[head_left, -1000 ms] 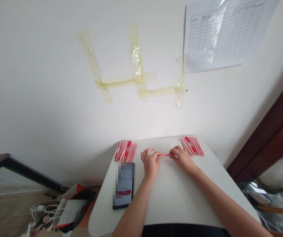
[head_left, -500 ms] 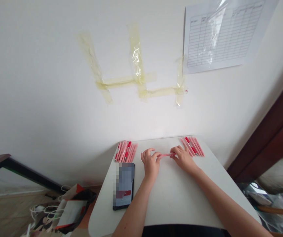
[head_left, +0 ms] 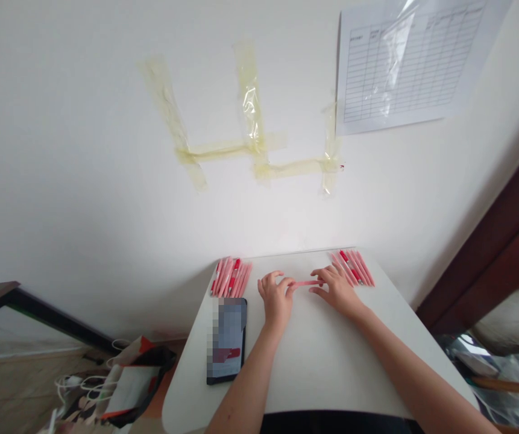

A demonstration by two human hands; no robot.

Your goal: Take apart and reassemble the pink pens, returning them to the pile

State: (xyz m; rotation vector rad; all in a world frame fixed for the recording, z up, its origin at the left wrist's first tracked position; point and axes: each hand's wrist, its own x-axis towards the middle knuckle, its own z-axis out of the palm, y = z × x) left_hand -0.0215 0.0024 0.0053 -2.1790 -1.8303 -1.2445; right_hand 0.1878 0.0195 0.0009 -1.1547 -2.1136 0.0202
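A slim pink pen (head_left: 307, 283) lies level across the space between my two hands, just above or on the white table (head_left: 331, 361). My left hand (head_left: 278, 298) pinches its left end between thumb and fingertips. At its right end is my right hand (head_left: 336, 291), with thumb and index finger spread apart around the pen tip; whether another finger touches it I cannot tell. A row of pink and red pens (head_left: 231, 278) lies at the table's back left. Several more pink and red pens (head_left: 354, 268) lie at the back right, just beyond my right hand.
A phone (head_left: 227, 340) with a partly pixelated screen lies left of my left forearm. Behind the table rises a white wall (head_left: 105, 150) with yellowed tape strips and a printed sheet (head_left: 413, 66). Bags (head_left: 132, 386) and cables are on the floor at left.
My right thumb and index finger have parted, leaving more of the pen's right end showing. My left hand keeps its pinch almost unmoved.
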